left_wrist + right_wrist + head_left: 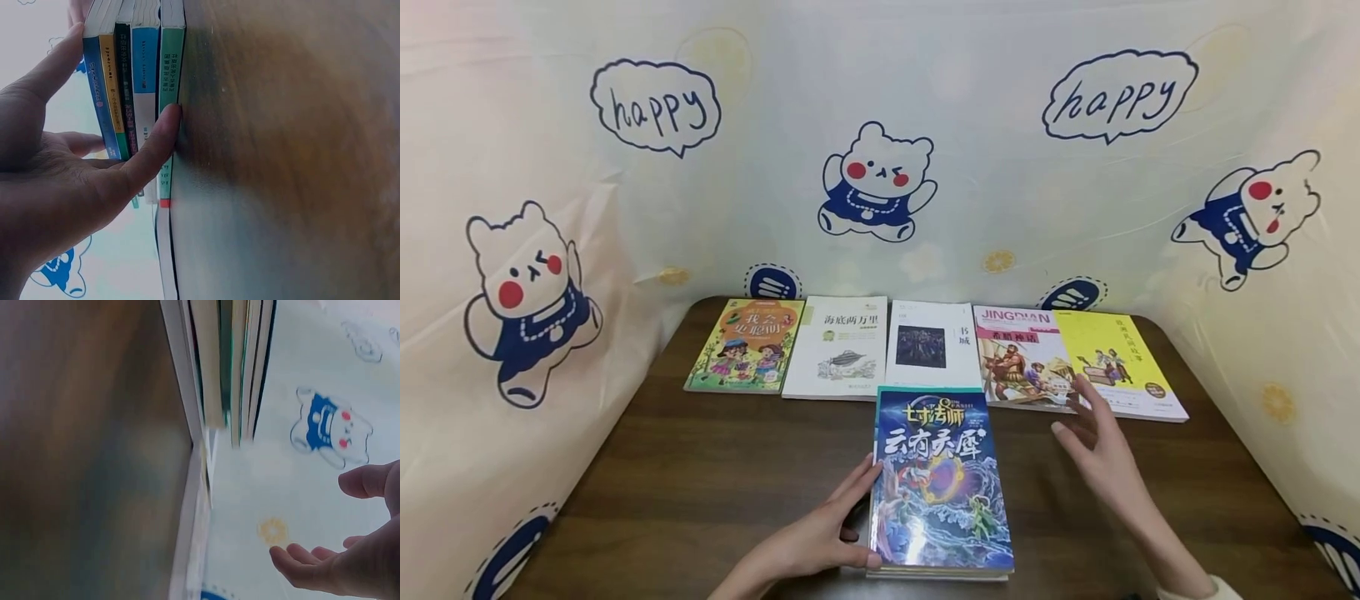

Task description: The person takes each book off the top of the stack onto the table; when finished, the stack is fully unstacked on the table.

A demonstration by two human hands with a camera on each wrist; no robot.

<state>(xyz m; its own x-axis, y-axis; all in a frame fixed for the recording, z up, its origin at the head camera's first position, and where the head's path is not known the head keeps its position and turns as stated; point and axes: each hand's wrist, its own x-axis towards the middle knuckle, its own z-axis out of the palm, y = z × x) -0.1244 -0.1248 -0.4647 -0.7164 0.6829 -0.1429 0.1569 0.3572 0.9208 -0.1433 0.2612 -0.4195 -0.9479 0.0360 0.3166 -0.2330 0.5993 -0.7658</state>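
A stack of several books, topped by a glossy blue book [940, 492] with a fantasy picture, lies near the front middle of the table. My left hand [816, 533] is at the stack's left side, fingers extended. In the left wrist view the left hand [81, 169] touches the coloured spines [145, 69], one finger reaching the green book [170, 75] at the bottom. My right hand [1105, 454] hovers to the right of the stack, fingers apart and loosely bent, holding nothing. The right wrist view shows this right hand [350, 550] away from the page edges [234, 369].
Along the back of the brown table [700, 483] lies a row: an orange-green children's book [745, 346], a white book with a ship drawing [835, 346], another white book [930, 342], a pink-white book [1018, 358] and a yellow book [1120, 362]. A bear-print curtain [775, 208] surrounds the table.
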